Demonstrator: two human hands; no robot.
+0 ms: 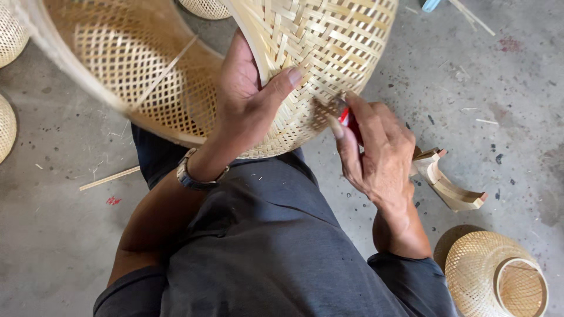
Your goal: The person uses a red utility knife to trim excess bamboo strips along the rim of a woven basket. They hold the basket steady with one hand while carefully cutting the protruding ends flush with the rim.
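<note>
A large woven bamboo basket (329, 41) is held up over my lap, its open inside (141, 64) facing left. My left hand (247, 94) grips the basket's rim, thumb pressed on the outer weave, a watch on the wrist. My right hand (376, 147) pinches a small red tool (351, 120) against the basket's lower outer wall. Only a sliver of the tool shows between my fingers.
A small woven basket (493, 276) lies on the concrete floor at lower right. A curved wooden piece (449, 185) rests beside my right hand. More baskets sit at the left edge (9, 35) and top (205, 7). A bamboo strip (108, 178) lies on the left floor.
</note>
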